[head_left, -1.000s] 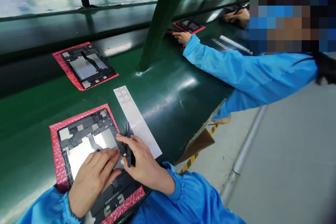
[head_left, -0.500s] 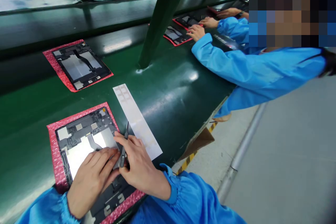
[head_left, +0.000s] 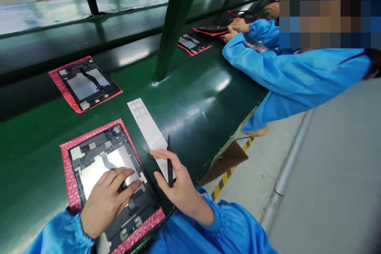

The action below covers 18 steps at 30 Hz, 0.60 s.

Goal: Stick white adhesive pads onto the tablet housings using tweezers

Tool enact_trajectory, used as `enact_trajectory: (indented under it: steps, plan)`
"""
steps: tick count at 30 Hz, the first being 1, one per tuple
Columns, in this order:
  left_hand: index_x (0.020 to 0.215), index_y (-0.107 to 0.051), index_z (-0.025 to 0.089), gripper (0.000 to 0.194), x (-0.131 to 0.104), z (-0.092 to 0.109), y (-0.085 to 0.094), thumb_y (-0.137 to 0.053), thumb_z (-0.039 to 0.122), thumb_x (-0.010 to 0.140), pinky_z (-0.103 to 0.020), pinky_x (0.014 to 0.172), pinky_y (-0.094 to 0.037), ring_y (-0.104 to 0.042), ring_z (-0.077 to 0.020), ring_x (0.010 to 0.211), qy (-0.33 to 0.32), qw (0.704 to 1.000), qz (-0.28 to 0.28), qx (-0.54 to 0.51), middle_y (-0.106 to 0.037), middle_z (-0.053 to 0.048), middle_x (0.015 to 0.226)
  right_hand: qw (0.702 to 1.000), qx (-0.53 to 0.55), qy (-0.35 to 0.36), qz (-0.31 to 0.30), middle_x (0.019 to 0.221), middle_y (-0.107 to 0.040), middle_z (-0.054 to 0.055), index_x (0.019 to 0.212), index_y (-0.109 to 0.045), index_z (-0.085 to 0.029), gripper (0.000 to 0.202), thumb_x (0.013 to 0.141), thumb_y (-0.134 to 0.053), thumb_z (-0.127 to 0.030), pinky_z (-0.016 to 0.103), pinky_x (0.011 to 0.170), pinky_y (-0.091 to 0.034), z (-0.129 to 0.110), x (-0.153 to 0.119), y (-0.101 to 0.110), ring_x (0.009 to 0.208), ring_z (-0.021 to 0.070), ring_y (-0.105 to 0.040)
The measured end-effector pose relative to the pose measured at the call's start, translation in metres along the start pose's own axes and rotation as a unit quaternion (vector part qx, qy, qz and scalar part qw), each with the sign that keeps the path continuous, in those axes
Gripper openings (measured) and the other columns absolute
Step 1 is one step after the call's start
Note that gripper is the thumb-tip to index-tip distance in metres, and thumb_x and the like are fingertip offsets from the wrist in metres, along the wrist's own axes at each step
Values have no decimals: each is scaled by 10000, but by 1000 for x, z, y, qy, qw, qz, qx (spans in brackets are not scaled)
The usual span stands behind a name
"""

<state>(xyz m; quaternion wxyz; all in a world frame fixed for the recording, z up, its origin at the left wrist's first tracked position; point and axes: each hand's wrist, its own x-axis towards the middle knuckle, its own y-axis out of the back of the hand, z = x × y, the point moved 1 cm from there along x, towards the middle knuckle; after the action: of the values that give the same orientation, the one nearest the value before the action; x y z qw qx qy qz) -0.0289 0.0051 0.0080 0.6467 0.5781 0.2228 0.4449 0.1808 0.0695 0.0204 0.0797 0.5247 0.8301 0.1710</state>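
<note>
An opened tablet [head_left: 137,202] lies on pink bubble wrap [head_left: 71,182] in front of me, with its black frame and silvery inner plate showing. My left hand [head_left: 107,198] rests over its middle, fingers stretched out across the plate and a dark flex cable partly hidden beneath them. Black tweezers [head_left: 170,162] stand nearly upright in my right hand [head_left: 184,194], held between the fingers, with thumb and index finger apart. That hand is to the right of the tablet, above the lower end of a white sticker strip [head_left: 145,123] with pale patches at its far end.
Another opened tablet [head_left: 89,83] on pink wrap lies farther back at left. A green post [head_left: 169,39] rises from the green bench [head_left: 202,99]. At right, a co-worker's blue sleeve [head_left: 268,67] reaches toward more tablets. A cardboard box [head_left: 229,158] sits below the bench edge.
My right hand has moved right, off the tablet toward the white strip, with the tweezers. My left hand stays on the tablet. The co-worker's hands have lifted one edge of a far tablet.
</note>
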Motion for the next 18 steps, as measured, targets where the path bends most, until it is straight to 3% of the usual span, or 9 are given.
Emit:
enact_trajectory:
  steps: [3, 9, 13, 16, 18]
  plan:
    - [1214, -594, 293, 356, -2, 1, 0, -484, 147, 909, -404, 857, -432, -525, -250, 1087, 10, 999, -21, 41, -586, -77, 1208, 998, -36, 17, -45, 1213, -625, 69, 1246, -496, -250, 444, 826, -550, -115, 423, 993, -451, 2, -9, 1, 1128, 236, -575]
    - [1239, -570, 350, 466, 0, 7, 2, -496, 84, 864, -397, 854, -461, -529, -240, 1083, 56, 991, -34, 114, -568, -74, 1233, 986, -100, 25, -133, 1220, -609, 79, 1316, -461, -242, 667, 708, -725, -170, 485, 1050, -375, 5, -10, -9, 1194, 294, -496]
    - [1242, -568, 339, 473, -3, 11, 11, -522, 77, 851, -446, 901, -463, -511, -269, 1156, 85, 989, 8, 125, -526, -92, 1315, 984, -83, 41, -149, 1229, -588, 103, 1344, -441, -208, 785, 652, -812, -212, 467, 1043, -391, 8, -10, -7, 1195, 300, -490]
    - [1324, -494, 312, 479, -31, 5, 25, -518, 146, 875, -530, 911, -469, -524, -307, 1160, 183, 972, 93, 118, -522, -128, 1315, 990, -63, 38, -118, 1258, -566, 94, 1366, -410, -237, 812, 665, -819, -239, 456, 1021, -421, 12, -13, -6, 1192, 294, -493]
    - [1417, -372, 311, 531, -63, -2, 34, -484, 234, 903, -540, 864, -511, -574, -318, 1111, 258, 955, 102, 107, -551, -144, 1275, 993, -54, 34, -98, 1224, -582, 83, 1367, -400, -248, 801, 681, -814, -238, 443, 985, -451, 14, -15, -7, 1145, 283, -524]
